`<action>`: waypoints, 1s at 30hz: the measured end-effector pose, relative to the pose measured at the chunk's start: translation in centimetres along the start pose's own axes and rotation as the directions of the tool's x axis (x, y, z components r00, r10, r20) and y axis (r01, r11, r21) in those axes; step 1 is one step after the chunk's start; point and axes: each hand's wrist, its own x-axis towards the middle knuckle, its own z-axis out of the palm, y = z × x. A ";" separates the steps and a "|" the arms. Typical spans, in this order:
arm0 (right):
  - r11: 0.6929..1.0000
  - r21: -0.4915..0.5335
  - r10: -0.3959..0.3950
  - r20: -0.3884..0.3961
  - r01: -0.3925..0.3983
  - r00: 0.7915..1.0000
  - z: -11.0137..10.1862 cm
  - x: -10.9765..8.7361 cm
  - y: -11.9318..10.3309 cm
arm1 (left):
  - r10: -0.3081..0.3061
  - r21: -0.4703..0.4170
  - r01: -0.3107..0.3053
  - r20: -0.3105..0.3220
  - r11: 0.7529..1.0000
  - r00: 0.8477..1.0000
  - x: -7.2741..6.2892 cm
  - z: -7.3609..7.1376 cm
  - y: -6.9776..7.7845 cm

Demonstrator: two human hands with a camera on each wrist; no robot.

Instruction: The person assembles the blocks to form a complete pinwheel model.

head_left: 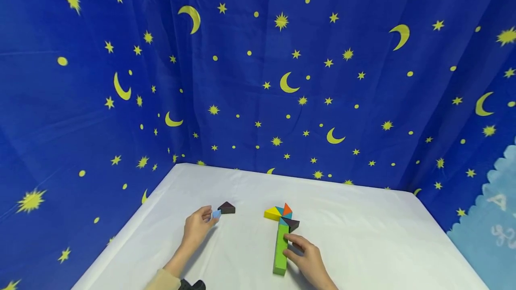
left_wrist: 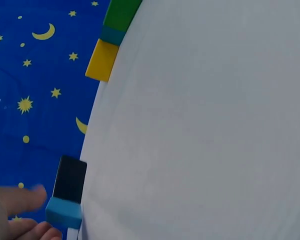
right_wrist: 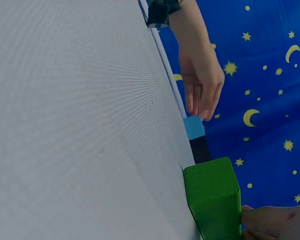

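My left hand (head_left: 197, 226) is beside a light blue block (head_left: 217, 214), fingertips close to its near side. In the left wrist view the thumb (left_wrist: 32, 197) stands slightly apart from that block (left_wrist: 64, 212). A black triangular block (head_left: 227, 208) adjoins the blue one. My right hand (head_left: 307, 258) touches the right side of a long green block (head_left: 281, 252) with thumb and index fingertips. At the green block's far end sit a yellow block (head_left: 272, 213), an orange triangle (head_left: 287, 210), blue pieces (head_left: 289, 215) and another black triangle (head_left: 292, 223).
A white cloth covers the table (head_left: 363, 236). Behind and beside it hangs a blue curtain (head_left: 242, 79) with yellow moons and stars. A light blue patch (head_left: 500, 205) with white markings is at the right. A dark object (head_left: 192, 285) lies below my left wrist.
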 end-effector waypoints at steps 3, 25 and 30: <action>1.000 0.006 -0.006 -0.003 0.006 1.000 0.0 -0.1 0.0 | -0.015 -0.009 0.014 -0.016 1.000 1.000 -0.2 0.3 -0.3; 1.000 0.006 -0.002 -0.037 0.002 0.999 0.0 0.2 0.1 | 0.151 -0.139 -0.167 -0.118 0.976 0.981 0.2 1.7 1.6; 1.000 0.014 0.011 -0.028 -0.010 1.000 0.2 0.0 0.1 | 0.250 -0.178 -0.259 -0.070 0.949 0.966 -0.2 2.7 3.8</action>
